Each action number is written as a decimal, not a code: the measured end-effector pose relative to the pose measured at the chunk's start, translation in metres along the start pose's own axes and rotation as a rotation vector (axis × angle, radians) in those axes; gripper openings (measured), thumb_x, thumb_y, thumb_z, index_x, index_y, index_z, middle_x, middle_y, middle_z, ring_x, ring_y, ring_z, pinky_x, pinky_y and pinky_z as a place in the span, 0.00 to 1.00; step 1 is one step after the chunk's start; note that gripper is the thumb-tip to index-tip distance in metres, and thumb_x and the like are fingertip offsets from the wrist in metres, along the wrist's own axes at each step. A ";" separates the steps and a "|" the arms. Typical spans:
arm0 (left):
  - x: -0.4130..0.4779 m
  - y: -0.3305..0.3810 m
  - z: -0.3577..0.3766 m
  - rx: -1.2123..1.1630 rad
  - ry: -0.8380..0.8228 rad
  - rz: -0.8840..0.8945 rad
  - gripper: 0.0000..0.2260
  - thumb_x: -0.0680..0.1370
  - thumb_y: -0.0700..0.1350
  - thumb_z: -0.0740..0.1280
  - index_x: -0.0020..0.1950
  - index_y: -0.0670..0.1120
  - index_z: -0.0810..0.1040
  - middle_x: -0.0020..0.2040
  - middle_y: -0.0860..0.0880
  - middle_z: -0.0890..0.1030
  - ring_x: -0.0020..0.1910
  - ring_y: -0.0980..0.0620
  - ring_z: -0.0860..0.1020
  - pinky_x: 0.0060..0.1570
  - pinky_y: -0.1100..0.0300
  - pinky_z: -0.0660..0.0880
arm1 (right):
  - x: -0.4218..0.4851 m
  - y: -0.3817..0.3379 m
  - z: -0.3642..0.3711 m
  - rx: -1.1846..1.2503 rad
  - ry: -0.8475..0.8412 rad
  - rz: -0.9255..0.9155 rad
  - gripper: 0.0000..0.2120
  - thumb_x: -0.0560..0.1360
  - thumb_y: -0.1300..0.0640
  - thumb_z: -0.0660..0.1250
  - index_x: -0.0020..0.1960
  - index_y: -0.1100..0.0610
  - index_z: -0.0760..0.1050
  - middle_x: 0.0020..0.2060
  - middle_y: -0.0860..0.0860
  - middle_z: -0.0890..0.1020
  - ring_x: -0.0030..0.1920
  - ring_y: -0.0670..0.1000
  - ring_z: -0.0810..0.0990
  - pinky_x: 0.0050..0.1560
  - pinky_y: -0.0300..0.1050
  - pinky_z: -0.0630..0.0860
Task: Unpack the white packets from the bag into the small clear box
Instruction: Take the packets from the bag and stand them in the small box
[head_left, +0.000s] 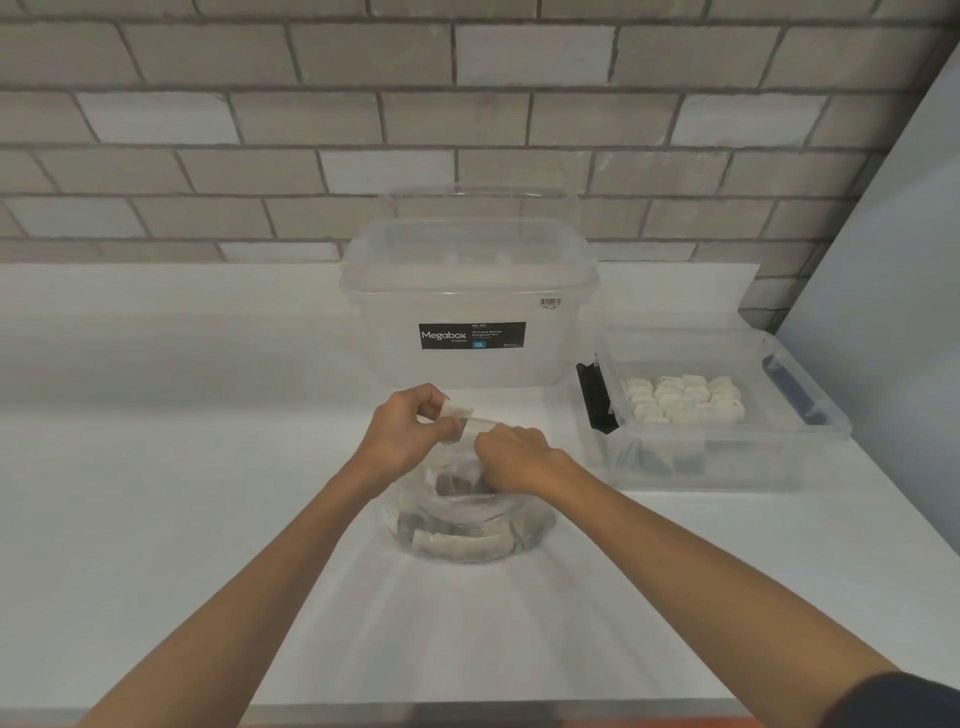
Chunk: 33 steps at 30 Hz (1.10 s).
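A clear plastic bag (467, 535) stands on the white counter in front of me, with white packets (457, 545) lying at its bottom. My left hand (410, 436) pinches the bag's top edge and lifts it. My right hand (511, 460) grips the opposite side of the opening, fingers curled over the rim and reaching inside. The small clear box (727, 452) sits to the right, its floor covered by several white packets (683, 400) in rows.
A large clear Megabox storage bin (467, 312) with a lid stands behind the bag against the brick wall. The small box has a black latch (592, 397) on its left end. A pale wall panel (893, 291) borders the counter at right.
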<state>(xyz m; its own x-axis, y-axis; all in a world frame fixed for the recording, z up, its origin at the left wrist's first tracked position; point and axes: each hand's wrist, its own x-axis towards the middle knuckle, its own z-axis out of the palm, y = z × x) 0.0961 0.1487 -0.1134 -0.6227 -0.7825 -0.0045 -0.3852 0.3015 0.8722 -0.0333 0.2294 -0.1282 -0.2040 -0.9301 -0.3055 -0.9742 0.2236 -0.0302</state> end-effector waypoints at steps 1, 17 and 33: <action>0.000 -0.001 -0.001 0.001 0.002 -0.003 0.04 0.72 0.45 0.72 0.43 0.47 0.79 0.39 0.52 0.82 0.39 0.57 0.78 0.46 0.56 0.74 | 0.000 0.000 0.001 -0.010 -0.010 -0.002 0.09 0.76 0.62 0.63 0.55 0.60 0.75 0.53 0.56 0.78 0.52 0.57 0.78 0.42 0.45 0.67; 0.006 0.016 -0.010 0.024 0.013 0.040 0.09 0.74 0.50 0.72 0.44 0.45 0.81 0.37 0.49 0.81 0.33 0.53 0.78 0.32 0.68 0.72 | -0.003 0.008 -0.008 0.188 -0.017 0.004 0.07 0.72 0.56 0.70 0.47 0.54 0.73 0.49 0.52 0.74 0.47 0.55 0.77 0.42 0.44 0.70; 0.011 0.057 -0.025 0.096 -0.048 0.150 0.07 0.79 0.39 0.64 0.44 0.46 0.80 0.38 0.54 0.82 0.33 0.55 0.81 0.37 0.65 0.74 | -0.051 0.065 -0.074 0.888 0.401 0.022 0.05 0.71 0.61 0.73 0.46 0.54 0.82 0.34 0.51 0.83 0.30 0.40 0.76 0.33 0.31 0.70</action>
<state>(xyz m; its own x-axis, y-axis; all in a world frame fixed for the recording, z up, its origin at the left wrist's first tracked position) 0.0842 0.1441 -0.0512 -0.7087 -0.6988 0.0965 -0.3479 0.4653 0.8139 -0.0935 0.2701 -0.0436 -0.3990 -0.9165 0.0271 -0.5762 0.2276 -0.7850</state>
